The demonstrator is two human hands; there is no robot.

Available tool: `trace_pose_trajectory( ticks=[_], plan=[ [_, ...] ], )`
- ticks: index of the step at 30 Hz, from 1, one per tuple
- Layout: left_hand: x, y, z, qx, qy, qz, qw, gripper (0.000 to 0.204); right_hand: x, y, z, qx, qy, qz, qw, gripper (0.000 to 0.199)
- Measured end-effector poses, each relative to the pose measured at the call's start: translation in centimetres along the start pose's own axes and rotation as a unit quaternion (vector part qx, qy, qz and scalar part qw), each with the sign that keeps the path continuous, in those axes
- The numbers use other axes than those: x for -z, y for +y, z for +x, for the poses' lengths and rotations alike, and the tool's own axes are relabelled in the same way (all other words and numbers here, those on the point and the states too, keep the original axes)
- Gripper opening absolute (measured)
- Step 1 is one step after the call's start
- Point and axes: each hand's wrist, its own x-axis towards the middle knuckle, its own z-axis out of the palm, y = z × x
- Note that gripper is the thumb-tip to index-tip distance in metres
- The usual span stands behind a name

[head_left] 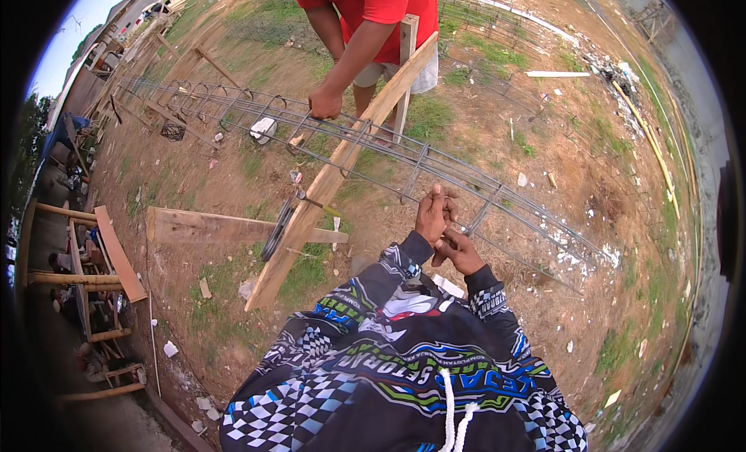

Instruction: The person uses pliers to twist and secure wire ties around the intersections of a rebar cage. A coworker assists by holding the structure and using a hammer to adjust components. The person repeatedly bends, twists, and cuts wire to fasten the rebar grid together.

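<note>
A long steel rebar cage (416,171), made of thin rods with square stirrups, runs from the far left to the near right. My left hand (434,213) is closed at the near lower rod, beside a stirrup (485,209), fingers pinched together. Just below it, my right hand (460,252) is closed too, its fingertips close to the same rod. What either pinch holds is too small to make out. A bundle of dark wire (278,231) hangs on the wooden beam (330,180) under the cage, next to a slim tool with a yellowish end (320,204).
Across the cage, a person in a red shirt (400,3) rests a hand (325,102) on the rods. An upright post (406,40) and a horizontal plank (202,225) brace the beam. White scraps litter the dirt; a grey wall (711,141) stands at right.
</note>
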Motion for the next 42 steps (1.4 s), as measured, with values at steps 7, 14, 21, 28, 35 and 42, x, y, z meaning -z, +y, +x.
trace_pose_trajectory(
  ticks=[7,14,21,28,35,42],
  plan=[
    [7.2,2.1,0.5,-0.093,0.122,0.708,0.69,0.134,4.6,4.6,-0.2,0.056,0.377,-0.02,0.924,0.032],
    [13.7,2.7,6.4,0.015,0.126,0.75,0.649,0.138,9.6,5.3,-1.2,0.061,0.433,-0.025,0.899,0.029],
    [14.4,1.9,6.6,0.042,0.118,0.751,0.649,0.138,7.6,6.9,-0.8,0.024,0.448,-0.022,0.893,0.028],
    [13.5,1.5,5.6,-0.032,0.093,0.74,0.665,0.082,6.0,6.4,-1.6,0.022,0.456,-0.05,0.888,0.027],
    [11.9,-3.7,5.4,-0.127,0.097,0.677,0.719,0.03,7.0,8.1,-2.8,0.019,0.469,-0.065,0.881,0.028],
    [11.5,-4.1,5.6,-0.145,0.102,0.646,0.743,0.031,7.6,9.1,-4.1,-0.002,0.473,-0.125,0.872,0.032]
  ],
)
